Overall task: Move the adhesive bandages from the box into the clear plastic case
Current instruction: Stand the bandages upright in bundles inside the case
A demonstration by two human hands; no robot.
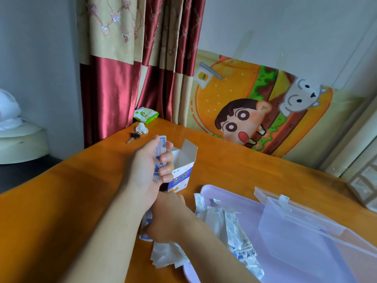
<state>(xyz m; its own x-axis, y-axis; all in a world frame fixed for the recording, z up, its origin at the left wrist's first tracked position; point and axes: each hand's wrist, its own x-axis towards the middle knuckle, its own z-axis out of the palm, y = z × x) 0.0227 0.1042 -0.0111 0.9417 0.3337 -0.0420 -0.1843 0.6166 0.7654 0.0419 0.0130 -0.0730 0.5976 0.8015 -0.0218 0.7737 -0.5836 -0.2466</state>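
Observation:
My left hand (152, 166) holds a stack of blue-and-white wrapped adhesive bandages (160, 158) upright, just left of the open bandage box (182, 170). The box stands on the table with its top flap up. My right hand (169, 217) is low on the table in front of the box, under my left wrist, with its fingers round a few more bandages (145, 231); its fingertips are hidden. A loose pile of bandages (234, 227) lies across the left edge of the purple tray (234, 196). The clear plastic case (295, 233) lies open on that tray, to the right.
The orange wooden table (234, 160) carries a key (133, 137), a crumpled tissue (141, 127) and a green wipes pack (145, 115) at its far corner. Torn white wrappers (165, 256) lie near the front edge. A cartoon cushion (265, 111) leans behind the table.

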